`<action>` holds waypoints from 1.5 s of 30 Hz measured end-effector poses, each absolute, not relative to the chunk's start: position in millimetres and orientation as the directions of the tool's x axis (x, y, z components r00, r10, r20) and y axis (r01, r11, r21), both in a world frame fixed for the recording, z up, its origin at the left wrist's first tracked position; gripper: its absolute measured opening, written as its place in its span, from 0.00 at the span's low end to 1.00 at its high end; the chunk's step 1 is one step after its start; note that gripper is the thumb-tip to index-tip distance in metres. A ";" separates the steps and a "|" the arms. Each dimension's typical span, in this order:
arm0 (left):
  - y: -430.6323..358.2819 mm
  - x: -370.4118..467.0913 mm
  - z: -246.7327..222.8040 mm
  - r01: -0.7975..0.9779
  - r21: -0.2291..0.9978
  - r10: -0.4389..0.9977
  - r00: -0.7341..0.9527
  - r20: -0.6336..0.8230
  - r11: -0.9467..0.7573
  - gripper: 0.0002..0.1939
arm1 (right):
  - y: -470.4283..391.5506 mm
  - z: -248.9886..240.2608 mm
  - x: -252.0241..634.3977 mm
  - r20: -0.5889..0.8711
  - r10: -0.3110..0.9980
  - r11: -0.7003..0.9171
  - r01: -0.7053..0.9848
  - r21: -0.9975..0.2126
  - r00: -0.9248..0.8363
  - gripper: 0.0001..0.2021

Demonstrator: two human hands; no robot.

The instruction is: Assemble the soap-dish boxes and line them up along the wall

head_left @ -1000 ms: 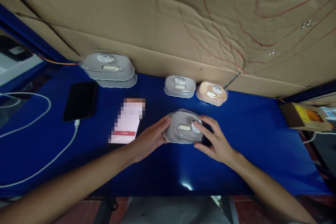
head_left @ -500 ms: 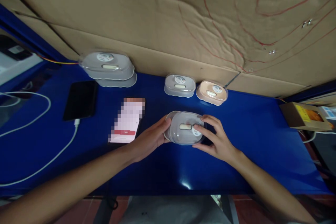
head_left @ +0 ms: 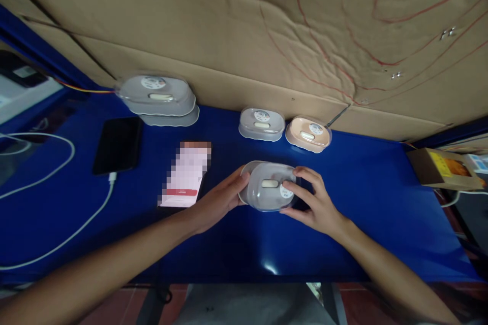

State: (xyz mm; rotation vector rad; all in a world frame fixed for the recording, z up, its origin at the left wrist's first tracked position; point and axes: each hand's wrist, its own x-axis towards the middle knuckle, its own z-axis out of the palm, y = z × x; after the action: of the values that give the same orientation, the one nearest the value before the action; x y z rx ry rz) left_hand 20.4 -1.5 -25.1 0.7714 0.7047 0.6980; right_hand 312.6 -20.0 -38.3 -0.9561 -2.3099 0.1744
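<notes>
Both hands are on a small oval grey soap box (head_left: 263, 200), held above the blue table. Its clear lid (head_left: 257, 195), with a white oblong piece and a round sticker, sits askew, shifted right of the grey base. My left hand (head_left: 231, 192) grips the base's left end, thumb on the near rim and fingers beneath. My right hand (head_left: 314, 200) clasps the lid's right end with its fingers spread around it, one resting by the sticker. Behind them stand another grey soap box (head_left: 247, 129) and a peach one (head_left: 318, 138), both lidded.
Stacked larger grey boxes (head_left: 168, 106) stand at the back left. A lit phone (head_left: 185, 175) lies left of my hands, beside a dark phone (head_left: 117, 144) on a white cable (head_left: 101, 210). A cardboard wall (head_left: 190, 20) closes off the back; a small carton (head_left: 430, 167) stands right.
The clear lid has shifted very slightly right relative to the grey base. Both hands keep their hold, and the other things stay in place.
</notes>
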 end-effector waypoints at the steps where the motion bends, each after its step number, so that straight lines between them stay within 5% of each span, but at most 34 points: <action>1: -1.6 20.3 -25.9 -0.283 0.806 0.767 0.570 -0.295 0.521 0.28 | -20.4 -37.9 312.8 0.496 0.677 0.728 0.591 -0.346 -0.543 0.37; 10: -2.7 19.7 -24.9 -0.270 0.826 0.779 0.559 -0.284 0.495 0.33 | -22.5 -39.6 309.9 0.473 0.664 0.744 0.574 -0.342 -0.579 0.39; 15: -1.2 18.7 -24.8 -0.204 0.805 0.748 0.544 -0.380 0.557 0.30 | -17.9 -37.8 314.8 0.371 0.704 0.705 0.536 -0.464 -0.605 0.37; 18: -0.9 18.7 -25.0 -0.040 0.929 0.852 0.416 -0.319 0.368 0.31 | -13.9 -32.2 321.4 0.337 0.711 0.695 0.543 -0.471 -0.618 0.34; 21: -1.8 17.8 -24.3 0.169 0.986 0.933 0.354 -0.068 0.008 0.25 | -10.8 -22.4 327.6 0.253 0.728 0.667 0.571 -0.479 -0.638 0.30; 27: -2.7 12.3 -31.5 0.456 0.821 0.868 0.487 0.093 -0.343 0.19 | -2.9 0.6 373.4 0.027 0.828 0.471 0.667 -0.577 -0.561 0.30; 32: 0.9 9.6 -38.6 0.541 0.740 0.850 0.522 0.076 -0.399 0.17 | 9.6 0.9 464.9 -0.021 0.936 0.308 0.847 -0.433 -0.351 0.26; 38: 13.5 8.7 -36.1 0.610 0.670 0.866 0.490 0.102 -0.424 0.20 | 27.3 -17.3 535.7 0.137 0.990 0.083 0.957 -0.278 -0.046 0.26; 45: 83.2 10.3 -15.5 0.765 0.368 0.842 0.528 0.112 -0.529 0.39 | 48.1 -37.2 534.4 0.286 0.958 0.125 0.948 -0.294 -0.037 0.26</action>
State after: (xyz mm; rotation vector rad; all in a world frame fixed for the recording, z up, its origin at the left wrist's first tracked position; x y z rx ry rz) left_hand 10.3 83.2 -15.5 2.4965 1.3457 0.4026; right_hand 534.4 48.1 -37.2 -1.8400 -2.0030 0.0327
